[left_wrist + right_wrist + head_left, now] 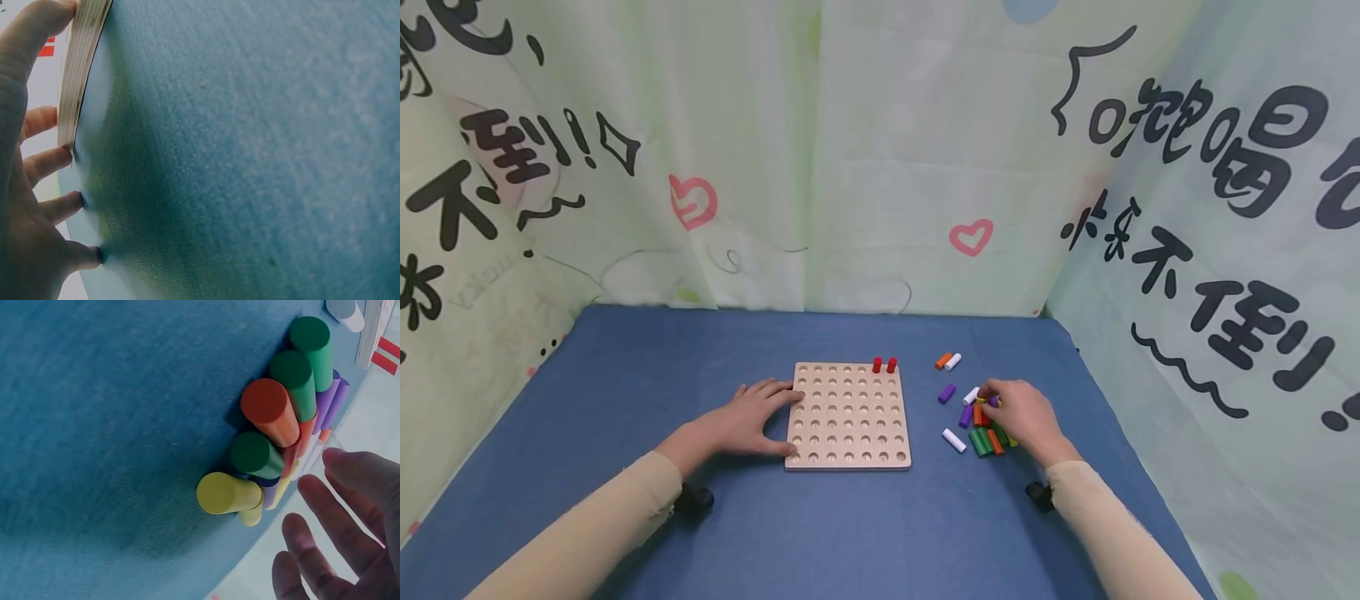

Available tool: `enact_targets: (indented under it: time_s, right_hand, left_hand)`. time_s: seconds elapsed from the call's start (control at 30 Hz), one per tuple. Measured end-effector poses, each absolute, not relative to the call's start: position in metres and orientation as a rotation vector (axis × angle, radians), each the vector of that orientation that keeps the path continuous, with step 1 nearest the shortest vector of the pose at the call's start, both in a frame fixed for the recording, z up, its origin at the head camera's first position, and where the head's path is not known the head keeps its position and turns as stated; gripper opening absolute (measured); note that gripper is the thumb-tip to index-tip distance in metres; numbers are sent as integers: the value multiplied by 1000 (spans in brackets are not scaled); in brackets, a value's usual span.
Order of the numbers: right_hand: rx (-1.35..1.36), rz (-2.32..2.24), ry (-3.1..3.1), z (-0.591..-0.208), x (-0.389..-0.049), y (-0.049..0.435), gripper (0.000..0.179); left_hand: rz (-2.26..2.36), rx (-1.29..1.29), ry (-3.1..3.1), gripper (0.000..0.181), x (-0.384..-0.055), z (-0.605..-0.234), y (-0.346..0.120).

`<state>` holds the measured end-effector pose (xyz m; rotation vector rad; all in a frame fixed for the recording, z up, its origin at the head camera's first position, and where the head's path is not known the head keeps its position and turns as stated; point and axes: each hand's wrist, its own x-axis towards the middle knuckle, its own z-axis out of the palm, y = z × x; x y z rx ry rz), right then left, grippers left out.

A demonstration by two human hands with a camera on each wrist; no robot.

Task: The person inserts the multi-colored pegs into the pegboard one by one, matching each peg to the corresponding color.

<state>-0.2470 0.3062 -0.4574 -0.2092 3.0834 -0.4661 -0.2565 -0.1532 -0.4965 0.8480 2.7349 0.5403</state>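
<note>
A square wooden pegboard (pixel 856 417) with rows of round holes lies on the table. Two red pegs (pixel 891 365) stand in its far row near the right corner. My left hand (pixel 748 421) rests spread against the board's left side, thumb at the near corner and a fingertip on the edge. Right of the board, my right hand (pixel 1024 414) hovers over a cluster of coloured wooden pegs. In the right wrist view its fingers are loosely bent around nothing, close to the pegs. A yellow peg (pixel 226 493), green pegs (pixel 256 454) and an orange peg (pixel 270 411) lie side by side there.
Apart from the cluster lie a white peg (pixel 954 440), a purple peg (pixel 947 393), and an orange peg (pixel 943 361) beside another white one. A blue cloth (pixel 842 542) covers the table. Printed curtains (pixel 865 167) enclose the back and sides.
</note>
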Motion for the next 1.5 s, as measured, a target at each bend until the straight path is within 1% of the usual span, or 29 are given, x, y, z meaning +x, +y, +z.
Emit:
enact_targets:
  time_s: [0.4, 0.9, 1.0, 1.23, 1.3, 1.43, 1.5]
  right_hand:
    - [-220, -382, 3020, -460, -241, 313, 21]
    - [-210, -416, 2980, -461, -243, 312, 35]
    - [-211, -445, 2971, -462, -244, 312, 35]
    - [-199, -475, 2976, -466, -244, 313, 25]
    - [-181, -481, 2977, -467, -244, 313, 29]
    - [-150, -480, 2985, -469, -243, 313, 47]
    - [-152, -479, 2995, -470, -243, 312, 53]
  left_hand:
    - [558, 841, 2731, 92, -256, -497, -153]
    - [553, 832, 2733, 93, -255, -497, -152]
    - [552, 837, 2734, 93, -256, -497, -152]
    - [559, 835, 2731, 94, -256, -498, -152]
    - [561, 838, 2730, 94, -256, -499, -151]
    - [559, 838, 2731, 94, -255, -498, -152]
    - [560, 837, 2733, 93, -255, -497, -153]
